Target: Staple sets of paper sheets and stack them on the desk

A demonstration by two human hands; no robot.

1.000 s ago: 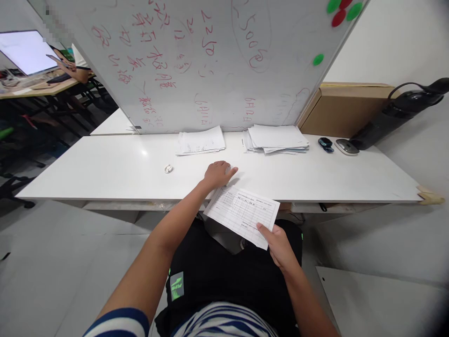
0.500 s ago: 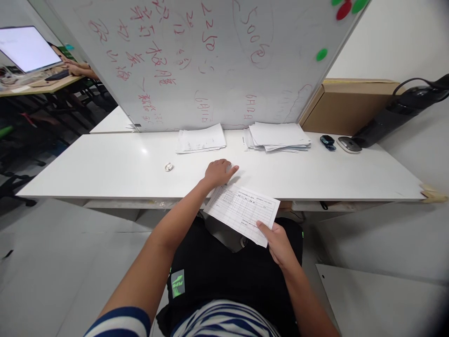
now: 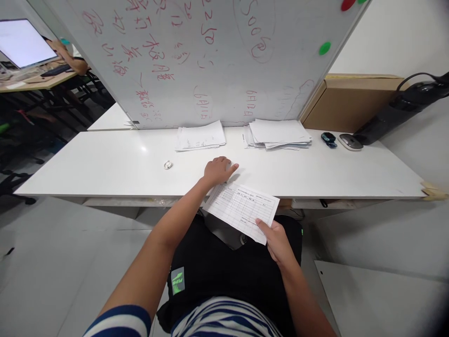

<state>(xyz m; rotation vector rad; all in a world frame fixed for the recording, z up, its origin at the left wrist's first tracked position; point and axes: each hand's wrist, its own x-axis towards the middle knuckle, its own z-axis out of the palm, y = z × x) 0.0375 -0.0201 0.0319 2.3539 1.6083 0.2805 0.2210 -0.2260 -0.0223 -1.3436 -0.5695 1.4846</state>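
My right hand (image 3: 278,239) pinches a printed paper form (image 3: 242,208) at its lower right corner, thumb on top. The form has a ruled table and small print, and tilts over the desk's front edge above my lap. Over the white desk top (image 3: 122,173), just beyond the form's upper left corner, is my left hand (image 3: 218,171), palm down with its thumb stretched apart from the fingers. A pale patch shows between its thumb and fingers; what it is I cannot make out. Left of this hand lies a small white ring-shaped item (image 3: 168,164).
Two paper stacks, one left (image 3: 200,136) and one right (image 3: 278,134), lie before a whiteboard (image 3: 224,65) with red writing. At right are a dark watch-like item (image 3: 329,138), a computer mouse (image 3: 350,142), a black bottle (image 3: 393,112) and a cardboard box (image 3: 347,105). Another person (image 3: 75,61) sits far left.
The view has shifted slightly. Both hands and the form stay in nearly the same place. The person at far left has moved their arm.
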